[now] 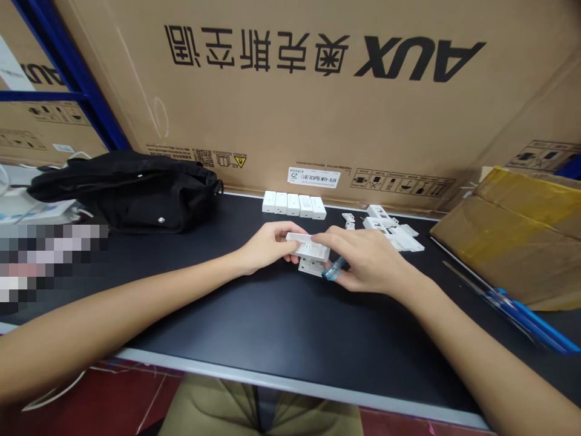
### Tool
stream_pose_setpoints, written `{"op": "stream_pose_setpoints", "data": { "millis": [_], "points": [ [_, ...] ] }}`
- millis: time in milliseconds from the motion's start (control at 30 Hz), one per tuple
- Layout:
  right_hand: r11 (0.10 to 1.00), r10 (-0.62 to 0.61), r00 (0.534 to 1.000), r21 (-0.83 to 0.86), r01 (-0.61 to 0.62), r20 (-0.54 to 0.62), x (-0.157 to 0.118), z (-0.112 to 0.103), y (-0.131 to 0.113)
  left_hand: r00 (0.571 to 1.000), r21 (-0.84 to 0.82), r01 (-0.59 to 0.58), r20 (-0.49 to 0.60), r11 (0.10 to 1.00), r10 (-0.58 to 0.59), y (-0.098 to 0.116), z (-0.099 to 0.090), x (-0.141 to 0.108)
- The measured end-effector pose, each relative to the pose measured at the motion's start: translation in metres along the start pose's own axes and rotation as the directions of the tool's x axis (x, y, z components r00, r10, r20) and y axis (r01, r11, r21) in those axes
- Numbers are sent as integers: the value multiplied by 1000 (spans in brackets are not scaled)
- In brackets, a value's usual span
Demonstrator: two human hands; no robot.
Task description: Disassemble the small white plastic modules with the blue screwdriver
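"White plastic block (307,246): where's that?"

"Middle of the black bench (272,327), held between both hands, just above a second white piece (310,267)."

"And the hands?"

"Left hand (267,247) pinches one end; right hand (367,259) presses the other, curled round a small blue tool (333,267)."

"Nearby?"

"Five white blocks (293,204) in a far row, loose white pieces (394,233) to the right, a black bag (122,192) far left."
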State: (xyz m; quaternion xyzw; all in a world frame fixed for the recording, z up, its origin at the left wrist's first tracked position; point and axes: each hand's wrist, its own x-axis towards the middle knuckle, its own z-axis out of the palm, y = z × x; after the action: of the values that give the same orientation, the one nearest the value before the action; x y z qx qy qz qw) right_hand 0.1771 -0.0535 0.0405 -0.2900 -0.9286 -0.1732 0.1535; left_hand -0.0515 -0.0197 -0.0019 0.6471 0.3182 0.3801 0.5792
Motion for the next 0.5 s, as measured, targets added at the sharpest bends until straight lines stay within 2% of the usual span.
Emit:
{"op": "stream_pose_setpoints", "data": {
  "millis": [100,267,400,500],
  "points": [
    [959,134,991,252,-131,6,1,1,-7,997,58,-47,-59,997,51,-2,2,-1],
    [853,348,929,369,-370,126,7,10,-21,957,256,-192,-166,947,238,-5,1,-2],
    [714,531,838,468,-521,124,17,16,-28,891,480,-279,-194,831,411,0,2,-6],
    [648,588,798,514,-563,132,26,18,-30,852,604,-299,-179,738,492,3,1,-9]
  ]
}}
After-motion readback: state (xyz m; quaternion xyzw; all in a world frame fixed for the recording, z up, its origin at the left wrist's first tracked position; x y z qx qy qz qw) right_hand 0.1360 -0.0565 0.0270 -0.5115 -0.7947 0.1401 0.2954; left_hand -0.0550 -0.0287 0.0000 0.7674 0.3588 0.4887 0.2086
